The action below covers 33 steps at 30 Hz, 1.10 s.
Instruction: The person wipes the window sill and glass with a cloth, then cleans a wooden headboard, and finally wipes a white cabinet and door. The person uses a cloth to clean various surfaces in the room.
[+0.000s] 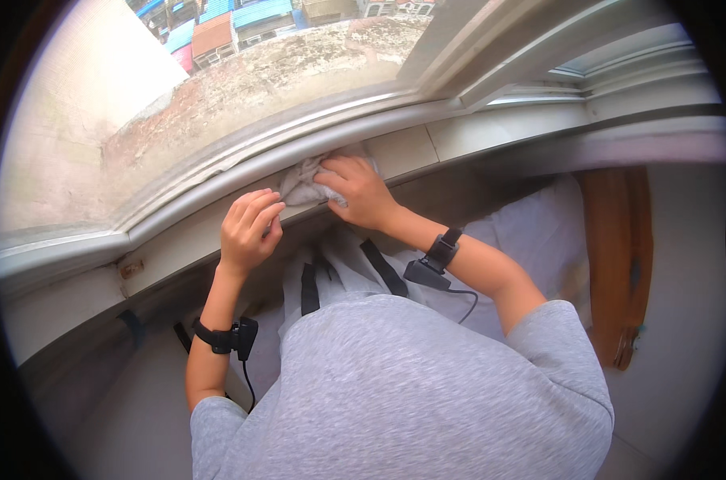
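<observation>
A crumpled whitish cloth (308,181) lies on the tiled window sill (400,152), close against the window frame. My right hand (357,191) is on top of the cloth, its fingers bent over the bunched fabric and covering part of it. Just left of the cloth is my left hand (249,231), raised at the sill's front edge with loosely curled fingers. Nothing shows in its grasp. Its fingertips come very near the cloth's left edge; whether they touch it I cannot tell.
Behind the sill runs the pale window frame (291,144), with glass (267,90) above it. A chipped brown spot (131,269) marks the sill at left. Below the sill on the right are white fabric (525,234) and a brown wooden piece (615,264).
</observation>
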### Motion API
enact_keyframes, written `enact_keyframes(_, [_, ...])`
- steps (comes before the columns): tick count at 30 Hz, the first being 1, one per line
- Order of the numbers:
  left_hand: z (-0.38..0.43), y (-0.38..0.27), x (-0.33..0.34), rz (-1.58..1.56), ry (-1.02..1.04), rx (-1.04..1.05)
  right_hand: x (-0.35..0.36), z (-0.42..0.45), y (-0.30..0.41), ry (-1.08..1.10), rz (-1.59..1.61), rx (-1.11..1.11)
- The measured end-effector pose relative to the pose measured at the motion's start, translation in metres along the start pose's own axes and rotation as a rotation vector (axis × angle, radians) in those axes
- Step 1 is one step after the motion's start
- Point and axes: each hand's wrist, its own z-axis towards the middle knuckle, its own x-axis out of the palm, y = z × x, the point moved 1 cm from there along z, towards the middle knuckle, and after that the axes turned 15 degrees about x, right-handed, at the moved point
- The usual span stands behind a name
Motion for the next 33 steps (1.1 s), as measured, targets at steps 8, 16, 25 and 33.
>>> enact_keyframes(8, [0.045,-0.007,0.087,-0.129,0.243,-0.123,-0.134,-0.052,-0.153,-0.119,-0.149,0.211])
enact_keyframes(16, [0.056,-0.008,0.120,-0.064,0.611,-0.177,-0.263,-0.090,-0.320,-0.405,-0.385,0.630])
enact_keyframes(25, [0.061,-0.007,0.118,-0.059,0.676,-0.197,-0.129,-0.064,-0.140,0.018,0.045,-0.045])
enact_keyframes(33, [0.059,-0.006,0.118,-0.039,0.689,-0.197,-0.252,-0.097,-0.308,-0.275,-0.104,0.429])
